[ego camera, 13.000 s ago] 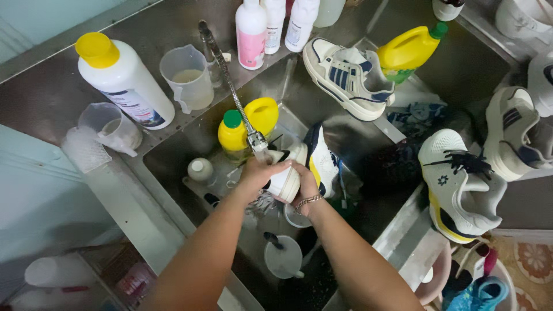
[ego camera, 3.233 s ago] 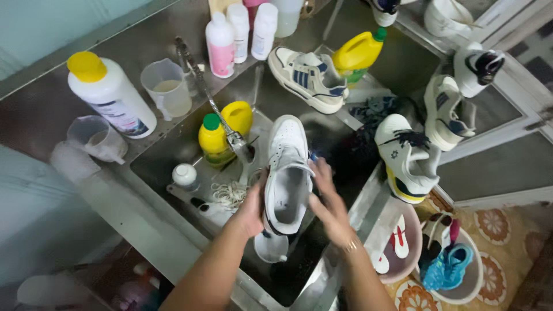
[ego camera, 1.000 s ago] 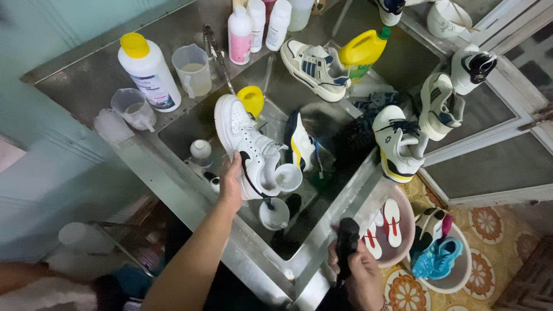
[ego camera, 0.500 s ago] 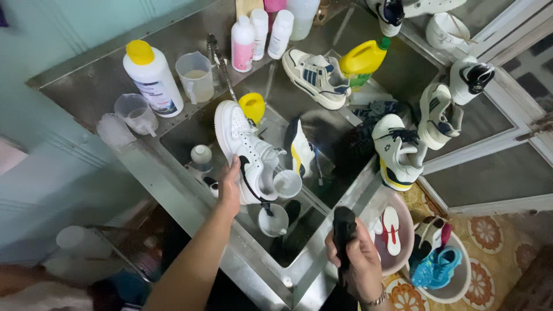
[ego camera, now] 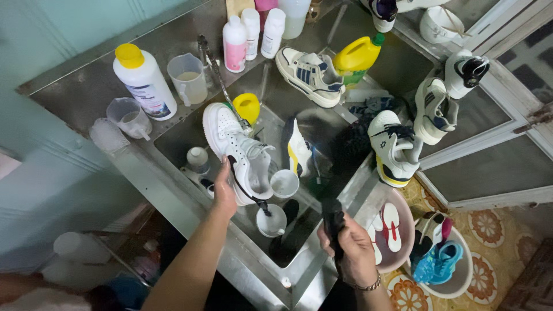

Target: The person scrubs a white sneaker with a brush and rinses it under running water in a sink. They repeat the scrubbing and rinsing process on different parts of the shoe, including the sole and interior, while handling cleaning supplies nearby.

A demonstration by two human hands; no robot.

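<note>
- Head view is looking straight down on a steel sink (ego camera: 173,135) sunk into a metal surface (ego camera: 69,95); all places below are given relative to this sink.
- Left hand (ego camera: 223,193) is closing around the heel end of a white sneaker (ego camera: 239,151), fingers wrapped on it, holding it over the near-left part of the sink basin.
- White sneaker is lying with its toe pointing toward the far rim, beside the tap (ego camera: 216,75) and a yellow-capped bottle (ego camera: 247,107) standing inside the sink.
- Right hand (ego camera: 350,253) is gripping a dark object (ego camera: 333,224), fingers curled tight around it, just outside the sink's near-right corner; what the object is cannot be told.
- Two white cups (ego camera: 283,183) are sitting in the basin, just beside the held sneaker.
- A second sneaker with yellow trim (ego camera: 298,151) is standing on edge in the middle of the sink.
- A large white bottle with yellow cap (ego camera: 144,82) and a measuring jug (ego camera: 188,79) are standing on the surface behind the sink's left rim.
- A pink basin holding red-and-white insoles (ego camera: 391,227) is sitting on the floor to the right of the sink.
</note>
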